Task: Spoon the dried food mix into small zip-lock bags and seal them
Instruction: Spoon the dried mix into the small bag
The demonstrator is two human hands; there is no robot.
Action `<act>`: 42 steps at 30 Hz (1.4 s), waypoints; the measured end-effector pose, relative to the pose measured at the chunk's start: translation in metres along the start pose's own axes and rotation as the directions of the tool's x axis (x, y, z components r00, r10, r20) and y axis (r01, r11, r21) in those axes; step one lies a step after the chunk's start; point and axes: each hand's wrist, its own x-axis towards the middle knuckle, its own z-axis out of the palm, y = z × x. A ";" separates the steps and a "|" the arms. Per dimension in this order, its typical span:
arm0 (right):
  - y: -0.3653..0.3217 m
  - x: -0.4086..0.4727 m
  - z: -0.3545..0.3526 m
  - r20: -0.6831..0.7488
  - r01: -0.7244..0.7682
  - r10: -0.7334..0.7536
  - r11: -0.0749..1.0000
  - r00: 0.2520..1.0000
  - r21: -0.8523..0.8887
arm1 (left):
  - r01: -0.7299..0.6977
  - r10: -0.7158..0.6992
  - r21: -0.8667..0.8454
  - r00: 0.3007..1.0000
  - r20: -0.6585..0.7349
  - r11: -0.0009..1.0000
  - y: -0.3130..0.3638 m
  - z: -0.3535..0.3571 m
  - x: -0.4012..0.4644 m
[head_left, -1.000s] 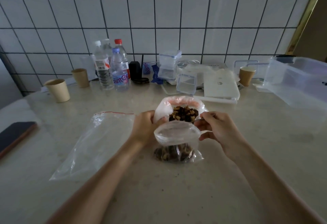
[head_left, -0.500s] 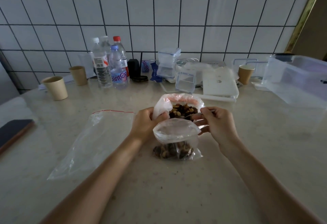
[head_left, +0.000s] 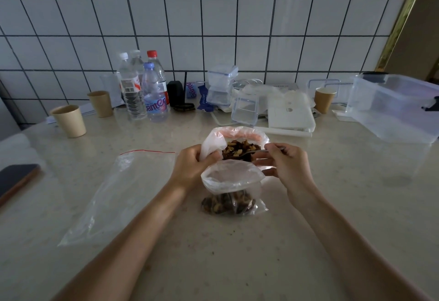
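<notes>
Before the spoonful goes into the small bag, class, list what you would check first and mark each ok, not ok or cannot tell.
1. Spoon loaded with mix: ok.
2. Right hand grips the spoon handle: ok.
3. Small zip-lock bag mouth open, facing up: ok.
4. Left hand steadies a bag edge: ok; which bag, cannot tell.
5. Small bag has room left: ok, mix only at the bottom.
6. Table free of spilled mix: not ok, a few specks.

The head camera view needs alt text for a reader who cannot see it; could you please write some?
A person's right hand holds a spoon of dried food mix over a large source bag, while the left hand holds open a small zip-lock bag, partly filled, on a pale counter. An empty bag lies left; bottles and cups line the tiled wall.
</notes>
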 end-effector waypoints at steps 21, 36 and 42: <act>-0.041 -0.012 -0.018 0.092 0.098 -0.122 0.968 0.988 0.233 | -0.110 0.131 0.252 0.989 -0.069 0.962 0.039 -0.035 -0.018; -0.046 -0.025 -0.018 0.345 0.323 -0.309 0.946 0.886 0.018 | 0.044 -0.056 0.114 0.993 0.101 0.992 0.035 -0.020 -0.048; -0.044 -0.039 -0.008 0.505 0.606 -0.506 0.794 0.700 -0.044 | 0.105 -0.081 -0.135 0.982 0.168 0.985 0.036 -0.014 -0.051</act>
